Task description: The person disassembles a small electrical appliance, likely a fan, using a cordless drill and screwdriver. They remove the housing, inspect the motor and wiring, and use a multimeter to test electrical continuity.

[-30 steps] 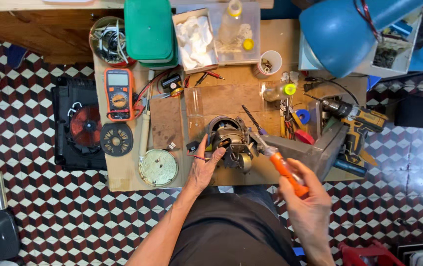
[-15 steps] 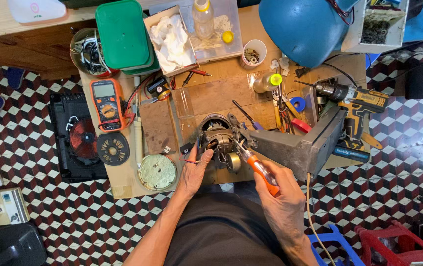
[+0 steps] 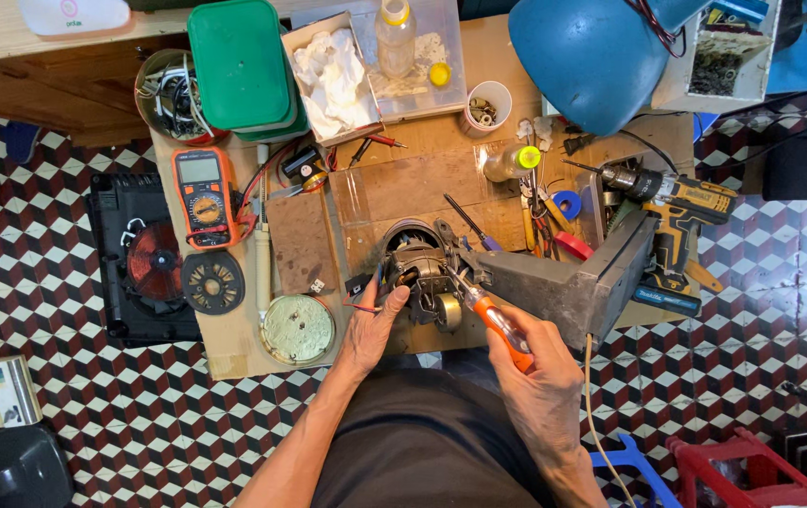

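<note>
Motor [image 3: 419,275] sits near the desk [image 3: 234,353] edge, left hand [image 3: 372,329] fingers resting loosely open against it, right hand [image 3: 540,381] clenched around an orange screwdriver [image 3: 490,318] poking in.

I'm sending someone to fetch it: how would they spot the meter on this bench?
Start at the green lidded box on the wooden bench. Just below lies the meter. It alone has an orange case, a grey screen and a round dial.
</note>
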